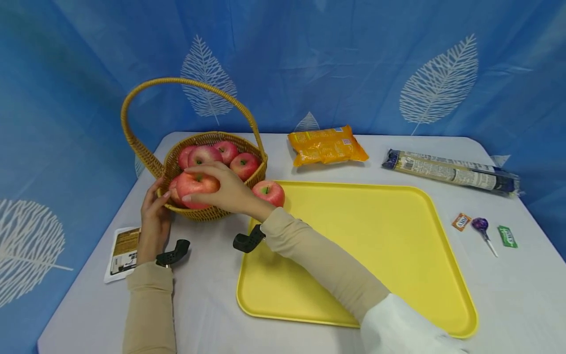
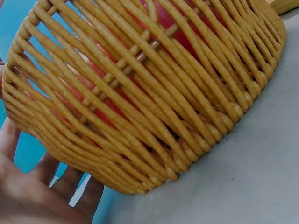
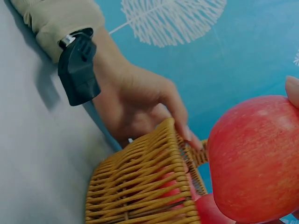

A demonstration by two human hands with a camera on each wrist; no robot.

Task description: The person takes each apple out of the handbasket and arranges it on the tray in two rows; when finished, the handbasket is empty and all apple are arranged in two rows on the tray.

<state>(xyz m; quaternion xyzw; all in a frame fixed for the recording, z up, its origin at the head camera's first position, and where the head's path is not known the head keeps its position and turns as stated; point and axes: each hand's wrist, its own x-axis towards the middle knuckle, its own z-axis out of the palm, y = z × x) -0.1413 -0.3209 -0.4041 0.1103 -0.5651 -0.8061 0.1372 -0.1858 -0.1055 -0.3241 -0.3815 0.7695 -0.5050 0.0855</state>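
Note:
My right hand (image 1: 232,191) holds a red apple (image 1: 197,184) between thumb and fingers, over the near left part of a wicker basket (image 1: 205,214). In the right wrist view this apple (image 3: 254,161) is beside the basket's rim. Several more apples, one of them a pink-red apple (image 1: 205,154), lie inside the basket under its tall arched handle (image 1: 190,80). At the left side my left hand (image 1: 154,223) grips the basket's rim, and its fingers (image 2: 70,184) spread along the woven wall in the left wrist view.
One apple (image 1: 268,193) sits at the corner of a yellow tray (image 1: 353,246), right of the basket. Behind are an orange packet (image 1: 327,146) and a long dark-ended package (image 1: 451,171). A lollipop (image 1: 480,224) lies between two small wrapped sweets. A printed card (image 1: 124,253) lies left.

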